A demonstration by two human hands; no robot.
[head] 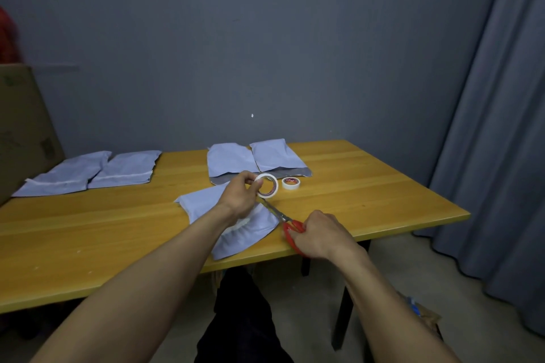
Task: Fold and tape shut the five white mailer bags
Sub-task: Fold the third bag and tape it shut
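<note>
Here, tape roll [269, 176] between left fingers [257, 184]

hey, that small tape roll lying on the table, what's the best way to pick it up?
The small tape roll lies flat on the table, hole facing up. Best bet: come straight down from above and pinch its ring wall: a finger inside the hole, thumb on the outer rim.
</note>
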